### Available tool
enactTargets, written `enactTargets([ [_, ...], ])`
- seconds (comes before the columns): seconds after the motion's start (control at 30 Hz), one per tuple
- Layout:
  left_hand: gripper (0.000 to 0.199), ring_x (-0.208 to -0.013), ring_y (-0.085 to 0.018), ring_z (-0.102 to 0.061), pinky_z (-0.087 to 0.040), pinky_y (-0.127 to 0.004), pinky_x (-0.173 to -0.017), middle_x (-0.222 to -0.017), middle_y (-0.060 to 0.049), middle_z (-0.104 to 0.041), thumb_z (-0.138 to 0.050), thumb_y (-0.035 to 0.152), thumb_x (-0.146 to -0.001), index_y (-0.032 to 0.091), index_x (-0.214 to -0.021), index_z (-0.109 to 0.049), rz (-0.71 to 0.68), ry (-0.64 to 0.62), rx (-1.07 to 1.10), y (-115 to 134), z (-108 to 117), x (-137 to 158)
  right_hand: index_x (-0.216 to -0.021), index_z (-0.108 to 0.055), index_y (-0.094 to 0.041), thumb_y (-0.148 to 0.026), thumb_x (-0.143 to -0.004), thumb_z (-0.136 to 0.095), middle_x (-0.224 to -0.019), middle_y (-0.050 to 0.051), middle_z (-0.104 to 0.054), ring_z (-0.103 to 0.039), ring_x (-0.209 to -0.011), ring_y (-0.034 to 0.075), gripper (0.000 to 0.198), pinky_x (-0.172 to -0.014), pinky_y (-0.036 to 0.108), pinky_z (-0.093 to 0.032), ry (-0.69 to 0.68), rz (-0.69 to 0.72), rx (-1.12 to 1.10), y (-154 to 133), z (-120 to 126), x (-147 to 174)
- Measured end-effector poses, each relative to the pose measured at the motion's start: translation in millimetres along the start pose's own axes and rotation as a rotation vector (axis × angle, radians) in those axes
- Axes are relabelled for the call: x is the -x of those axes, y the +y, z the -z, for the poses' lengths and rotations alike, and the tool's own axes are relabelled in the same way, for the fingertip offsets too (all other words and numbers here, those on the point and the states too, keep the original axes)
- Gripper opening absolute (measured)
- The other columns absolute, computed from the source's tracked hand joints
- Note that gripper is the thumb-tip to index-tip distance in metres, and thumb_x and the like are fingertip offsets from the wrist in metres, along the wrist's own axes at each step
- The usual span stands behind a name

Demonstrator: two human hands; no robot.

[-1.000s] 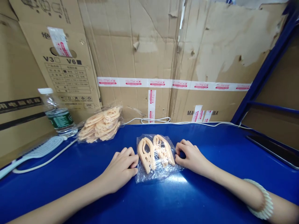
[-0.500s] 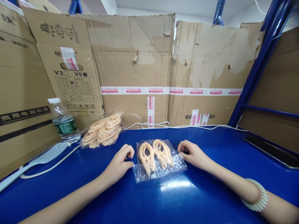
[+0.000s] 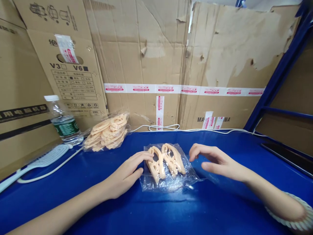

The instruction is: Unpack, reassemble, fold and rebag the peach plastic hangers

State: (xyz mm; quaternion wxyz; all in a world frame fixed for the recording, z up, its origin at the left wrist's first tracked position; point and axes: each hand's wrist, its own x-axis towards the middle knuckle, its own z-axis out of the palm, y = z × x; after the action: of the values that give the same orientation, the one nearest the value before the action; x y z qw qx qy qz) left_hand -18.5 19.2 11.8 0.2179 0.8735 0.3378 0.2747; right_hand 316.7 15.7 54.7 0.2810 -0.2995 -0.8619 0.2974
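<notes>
A clear plastic bag (image 3: 153,186) lies flat on the blue table in front of me. Inside it are two peach plastic pieces (image 3: 179,160) with oval cutouts, which look like folded travel hangers. My left hand (image 3: 130,169) reaches over the bag's left edge, fingers stretched out and fingertips at the top of the left piece. The thumb is apart from the fingers, near the bag's lower left side. To the right of the bag, my right hand (image 3: 215,160) is held with thumb and fingers apart, holding nothing. Its fingertips are close to the bag's right edge.
Behind my left hand sits a bagged pile of similar peach pieces (image 3: 107,133). A water bottle (image 3: 65,125) and a light-blue paddle brush (image 3: 49,156) are at the left. A white cable (image 3: 207,131) runs along the cardboard wall (image 3: 141,107). A dark flat device (image 3: 288,158) lies far right.
My left hand has moved right onto the bag and its curled fingers have straightened. My right hand has opened and let go of the bag's edge, shifting slightly right. The view has tilted down.
</notes>
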Motion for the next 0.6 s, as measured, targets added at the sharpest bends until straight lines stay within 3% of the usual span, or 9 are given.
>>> enactTargets([
  [0.07,0.026,-0.122,-0.024,-0.052,-0.037,-0.044,-0.108,-0.125,-0.008,-0.060,-0.036,0.022,-0.096,0.022,-0.111,-0.057,0.017,0.039,0.102,3,3,-1,-0.106,-0.063,-0.022,-0.051,-0.079,-0.070,-0.104,0.005,-0.062,-0.056,-0.095,0.021,0.040,-0.089,0.035,-0.044,-0.141,0.018,-0.030,-2,2,1],
  [0.17,0.022,-0.103,-0.023,-0.058,-0.045,-0.038,-0.094,-0.103,-0.006,-0.063,-0.038,0.031,-0.096,0.020,-0.096,-0.057,0.027,0.120,0.243,9,6,-2,-0.111,-0.063,-0.022,-0.049,-0.067,-0.082,-0.110,0.006,-0.062,-0.056,-0.099,0.022,0.055,-0.091,0.036,-0.044,-0.230,0.021,-0.019,-1,-1,1],
  [0.33,0.011,-0.076,-0.017,-0.059,-0.049,-0.031,-0.074,-0.081,-0.001,-0.060,-0.055,0.030,-0.088,0.020,-0.090,-0.052,0.060,0.138,0.278,16,-2,-1,-0.097,-0.065,-0.019,-0.037,-0.088,-0.063,-0.088,0.003,-0.065,-0.056,-0.078,0.015,0.020,-0.073,0.029,-0.047,-0.094,-0.081,-0.021,7,-13,-2],
  [0.47,0.005,-0.073,-0.015,-0.057,-0.048,-0.028,-0.069,-0.079,0.001,-0.059,-0.052,0.025,-0.089,0.020,-0.088,-0.055,0.094,0.200,0.146,16,-10,-2,-0.104,-0.061,-0.019,-0.033,-0.092,-0.057,-0.080,0.001,-0.062,-0.055,-0.070,0.013,0.019,-0.066,0.027,-0.046,0.015,-0.126,-0.051,16,-19,-5],
  [0.6,0.006,-0.069,-0.014,-0.056,-0.045,-0.027,-0.066,-0.076,0.003,-0.058,-0.048,0.021,-0.090,0.020,-0.090,-0.055,0.123,0.140,0.043,13,-12,-3,-0.105,-0.054,-0.021,-0.026,-0.093,-0.053,-0.081,-0.001,-0.061,-0.055,-0.069,0.013,0.014,-0.067,0.027,-0.046,0.075,-0.132,0.025,24,-26,-5],
])
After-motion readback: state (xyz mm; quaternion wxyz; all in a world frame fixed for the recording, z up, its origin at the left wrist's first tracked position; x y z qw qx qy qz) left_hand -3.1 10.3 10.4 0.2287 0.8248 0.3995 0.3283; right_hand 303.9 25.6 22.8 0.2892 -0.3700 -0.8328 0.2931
